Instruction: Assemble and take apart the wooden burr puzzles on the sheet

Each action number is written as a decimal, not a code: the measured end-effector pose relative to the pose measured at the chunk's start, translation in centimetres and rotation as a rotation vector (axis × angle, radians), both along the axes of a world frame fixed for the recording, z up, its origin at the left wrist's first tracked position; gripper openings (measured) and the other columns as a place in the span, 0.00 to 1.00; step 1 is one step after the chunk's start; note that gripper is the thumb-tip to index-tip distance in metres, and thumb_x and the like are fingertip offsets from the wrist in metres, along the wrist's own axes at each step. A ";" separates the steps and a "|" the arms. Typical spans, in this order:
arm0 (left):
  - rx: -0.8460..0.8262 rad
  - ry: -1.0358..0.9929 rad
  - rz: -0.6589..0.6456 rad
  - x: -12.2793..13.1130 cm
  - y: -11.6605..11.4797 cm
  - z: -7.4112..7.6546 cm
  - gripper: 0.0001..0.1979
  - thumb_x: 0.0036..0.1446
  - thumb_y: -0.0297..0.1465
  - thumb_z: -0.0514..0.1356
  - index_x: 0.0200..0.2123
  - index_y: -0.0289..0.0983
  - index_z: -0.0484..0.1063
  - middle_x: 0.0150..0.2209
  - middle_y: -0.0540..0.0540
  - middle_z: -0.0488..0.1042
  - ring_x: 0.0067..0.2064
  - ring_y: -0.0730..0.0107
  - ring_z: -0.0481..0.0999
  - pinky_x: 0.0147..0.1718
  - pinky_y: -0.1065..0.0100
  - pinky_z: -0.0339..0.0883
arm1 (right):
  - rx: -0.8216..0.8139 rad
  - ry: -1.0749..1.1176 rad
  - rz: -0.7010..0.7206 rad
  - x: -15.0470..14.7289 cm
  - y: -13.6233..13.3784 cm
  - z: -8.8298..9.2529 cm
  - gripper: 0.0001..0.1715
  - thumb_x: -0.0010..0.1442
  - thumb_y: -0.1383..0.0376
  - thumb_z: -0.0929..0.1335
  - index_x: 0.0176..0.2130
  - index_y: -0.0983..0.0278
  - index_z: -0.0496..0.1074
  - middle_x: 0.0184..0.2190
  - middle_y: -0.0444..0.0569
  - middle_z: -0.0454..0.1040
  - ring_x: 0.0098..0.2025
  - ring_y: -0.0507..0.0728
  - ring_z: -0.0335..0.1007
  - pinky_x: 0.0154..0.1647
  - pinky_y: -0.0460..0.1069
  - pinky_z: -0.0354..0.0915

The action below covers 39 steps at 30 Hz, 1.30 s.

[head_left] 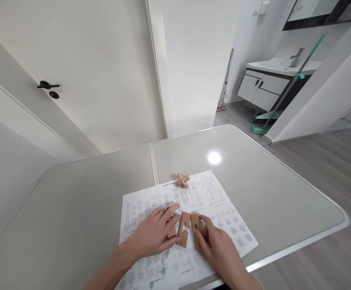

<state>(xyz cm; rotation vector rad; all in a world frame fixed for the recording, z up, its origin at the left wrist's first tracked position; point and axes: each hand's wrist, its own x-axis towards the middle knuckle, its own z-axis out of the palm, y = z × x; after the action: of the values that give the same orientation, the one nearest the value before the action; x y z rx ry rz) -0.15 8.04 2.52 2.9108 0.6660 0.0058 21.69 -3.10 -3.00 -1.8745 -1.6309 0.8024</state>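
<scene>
Three flat wooden puzzle pieces lie side by side on a printed instruction sheet point(217, 199). My left hand point(153, 231) rests over the left piece point(172, 231), covering much of it. Its fingers are spread, and the thumb and a fingertip reach the edge of the notched middle piece point(184, 228). With thumb and fingers, my right hand point(217, 245) grips the right piece point(196, 231), which has a dark hole or notch and a mark near its lower end. An assembled cross-shaped wooden puzzle point(182, 181) sits at the sheet's far edge.
The sheet lies on a grey table point(254, 181) with a pale rim and a seam. Beyond it are a white door point(103, 60), a washbasin cabinet point(264, 86), a green broom point(299, 76) with a dustpan point(260, 129), and a mop point(225, 86).
</scene>
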 end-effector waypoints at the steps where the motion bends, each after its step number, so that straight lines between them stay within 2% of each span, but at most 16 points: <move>1: 0.000 -0.010 0.005 -0.1 0.0 -0.1 0.24 0.70 0.45 0.54 0.64 0.43 0.63 0.69 0.40 0.64 0.58 0.50 0.74 0.57 0.53 0.66 | 0.004 0.002 0.000 0.0 0.0 0.0 0.22 0.74 0.54 0.58 0.59 0.62 0.64 0.27 0.45 0.78 0.27 0.61 0.78 0.26 0.49 0.60; 7: 0.032 0.005 0.011 -0.6 0.3 -1.0 0.34 0.70 0.52 0.50 0.72 0.45 0.51 0.74 0.40 0.53 0.58 0.48 0.75 0.57 0.53 0.65 | 0.059 -0.024 -0.016 -0.1 -0.3 0.2 0.21 0.74 0.53 0.59 0.58 0.60 0.65 0.26 0.44 0.78 0.25 0.61 0.77 0.25 0.48 0.60; 12: -0.011 0.055 -0.031 -0.2 1.0 -0.7 0.37 0.70 0.53 0.49 0.74 0.42 0.46 0.74 0.38 0.54 0.59 0.47 0.74 0.56 0.54 0.65 | 0.077 -0.054 -0.012 -0.3 -0.3 0.1 0.20 0.74 0.54 0.59 0.58 0.61 0.65 0.27 0.45 0.79 0.25 0.61 0.78 0.25 0.48 0.60; 20: -0.054 0.103 -0.107 0.5 1.6 0.1 0.38 0.70 0.51 0.48 0.75 0.40 0.41 0.75 0.37 0.52 0.53 0.50 0.79 0.51 0.55 0.68 | 0.027 -0.083 0.008 -0.5 0.0 0.6 0.19 0.73 0.57 0.60 0.58 0.61 0.65 0.28 0.45 0.79 0.26 0.60 0.78 0.25 0.47 0.59; 23: -0.065 0.093 -0.095 0.1 1.6 0.3 0.36 0.71 0.46 0.49 0.75 0.40 0.41 0.75 0.37 0.51 0.54 0.50 0.79 0.53 0.54 0.69 | -0.020 -0.087 0.021 -0.4 0.1 1.0 0.21 0.73 0.58 0.60 0.61 0.62 0.63 0.30 0.46 0.80 0.29 0.61 0.79 0.26 0.48 0.58; 27: -0.063 -0.042 0.035 -0.8 1.4 0.0 0.31 0.72 0.36 0.48 0.75 0.46 0.43 0.73 0.41 0.56 0.57 0.54 0.78 0.55 0.55 0.71 | -0.084 -0.062 0.024 -0.2 0.1 1.6 0.23 0.72 0.60 0.60 0.62 0.63 0.63 0.34 0.48 0.81 0.33 0.62 0.80 0.30 0.49 0.62; 33: -0.047 -0.173 0.271 -1.5 0.1 -1.3 0.23 0.71 0.32 0.51 0.68 0.46 0.58 0.66 0.41 0.66 0.63 0.53 0.72 0.61 0.50 0.69 | -0.097 -0.003 0.042 -0.4 0.2 2.1 0.25 0.72 0.60 0.60 0.64 0.65 0.63 0.36 0.50 0.80 0.35 0.62 0.79 0.34 0.51 0.67; 36: -0.110 -0.208 0.360 -0.7 -1.5 -1.6 0.24 0.69 0.36 0.57 0.65 0.45 0.61 0.67 0.40 0.64 0.66 0.48 0.66 0.62 0.45 0.67 | -0.058 0.119 0.084 -0.7 0.4 2.5 0.26 0.71 0.60 0.61 0.65 0.61 0.61 0.41 0.50 0.80 0.37 0.61 0.79 0.37 0.51 0.70; 39: -0.154 -0.224 0.408 0.5 -3.1 -2.1 0.33 0.65 0.40 0.61 0.70 0.44 0.54 0.71 0.38 0.57 0.71 0.43 0.58 0.63 0.44 0.66 | -0.015 0.259 0.126 -0.9 0.4 2.7 0.29 0.71 0.61 0.62 0.68 0.57 0.58 0.50 0.51 0.77 0.35 0.57 0.79 0.38 0.50 0.73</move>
<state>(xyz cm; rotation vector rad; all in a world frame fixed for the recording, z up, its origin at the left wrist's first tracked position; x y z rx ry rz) 0.32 4.91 0.43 2.5287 1.1440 0.3067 20.83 -2.73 -0.35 -1.6125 -1.5924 1.0644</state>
